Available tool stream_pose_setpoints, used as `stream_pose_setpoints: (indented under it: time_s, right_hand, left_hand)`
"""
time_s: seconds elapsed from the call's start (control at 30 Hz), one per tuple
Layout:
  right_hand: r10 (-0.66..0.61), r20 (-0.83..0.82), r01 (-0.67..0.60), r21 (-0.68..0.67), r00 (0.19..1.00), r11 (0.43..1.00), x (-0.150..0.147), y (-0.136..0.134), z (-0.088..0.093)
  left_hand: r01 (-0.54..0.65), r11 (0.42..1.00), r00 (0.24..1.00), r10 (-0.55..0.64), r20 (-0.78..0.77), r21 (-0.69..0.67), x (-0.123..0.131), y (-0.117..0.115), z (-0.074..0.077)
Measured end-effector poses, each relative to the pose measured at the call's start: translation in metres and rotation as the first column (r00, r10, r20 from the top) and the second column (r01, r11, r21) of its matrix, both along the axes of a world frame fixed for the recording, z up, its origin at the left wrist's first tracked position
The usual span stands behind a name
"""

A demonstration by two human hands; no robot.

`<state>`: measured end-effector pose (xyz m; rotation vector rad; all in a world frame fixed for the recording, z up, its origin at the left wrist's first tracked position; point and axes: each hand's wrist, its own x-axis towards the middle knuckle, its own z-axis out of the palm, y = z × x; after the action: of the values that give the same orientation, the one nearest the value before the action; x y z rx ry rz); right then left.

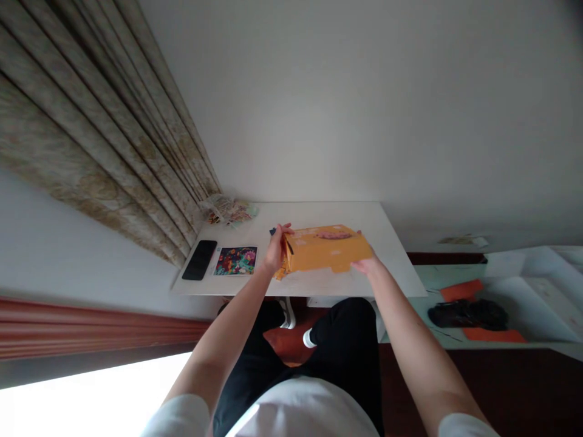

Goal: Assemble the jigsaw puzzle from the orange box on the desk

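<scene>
1. Yellow-orange carton (325, 254), held between two hands above the white table (398, 280); from here, no telling whether its underside touches the tabletop.
2. Its left end looks creased and loose: a hard squeeze or twist might tear it, and a slackened right grip could let that side dip.
3. The person's arms stretch forward, left hand (275, 250) clasping the left end, right hand (367, 263) gripping the near right corner, some fingers hidden.

Both bare forearms (237, 315) reach over the near edge of the surface (367, 215), elbows wider apart than the wrists. The left hand (274, 250) is curled in a grip; the right hand (367, 263) clasps too (I can't make out all its fingers).
</scene>
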<state>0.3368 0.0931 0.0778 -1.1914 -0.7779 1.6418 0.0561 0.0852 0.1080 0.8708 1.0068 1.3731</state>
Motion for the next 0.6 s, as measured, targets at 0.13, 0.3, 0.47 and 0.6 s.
stream_pose_setpoints:
  time_s: [0.13,0.3,0.47,0.6]
  right_hand:
    - [0.008,-0.037,-0.011,-0.079,0.999,0.997,0.009,-0.017,0.006]
    - [0.078,-0.064,-0.086,-0.132,0.995,0.988,0.029,-0.039,0.018]
    - [-0.081,-0.033,0.084,0.111,0.996,0.99,0.026,-0.061,0.01]
    - [-0.38,0.019,0.378,0.084,0.925,0.922,0.003,-0.065,-0.009]
  left_hand:
    - [0.089,0.992,0.991,-0.098,-0.094,-0.095,0.003,-0.002,-0.005]
    - [0.088,0.993,0.985,-0.098,-0.139,-0.077,0.01,0.0,-0.006]
    - [-0.008,0.993,0.988,-0.011,-0.157,-0.121,0.03,-0.001,-0.013]
    - [-0.091,0.992,0.986,0.078,-0.15,-0.087,0.061,-0.009,-0.02]
